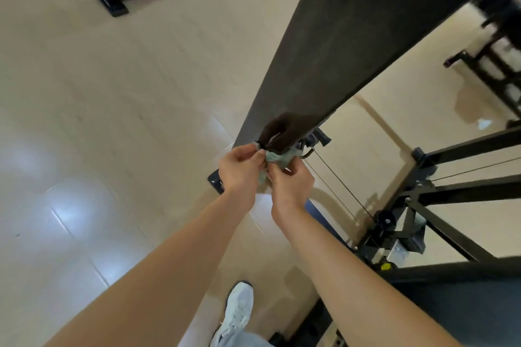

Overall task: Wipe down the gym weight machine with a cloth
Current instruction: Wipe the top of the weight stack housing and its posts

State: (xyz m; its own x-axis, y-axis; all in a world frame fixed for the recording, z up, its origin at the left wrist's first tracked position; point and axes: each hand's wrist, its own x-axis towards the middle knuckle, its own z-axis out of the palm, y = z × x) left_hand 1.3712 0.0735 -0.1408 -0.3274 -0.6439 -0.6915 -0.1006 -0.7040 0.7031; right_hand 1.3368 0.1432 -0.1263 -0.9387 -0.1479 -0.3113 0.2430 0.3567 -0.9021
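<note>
Cloth, small and green, looks soft, light and floppy to me, and I see the left hand and right hand both pinching it with curled fingers just beside the weight machine's black post, so I would grab it in a bunch.

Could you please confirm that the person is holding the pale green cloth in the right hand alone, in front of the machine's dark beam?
Not quite: the head view shows both hands on it. The left hand and the right hand each pinch the pale green cloth, bunched between them. The rest holds: the cloth is in front of the lower end of the dark beam.
</note>
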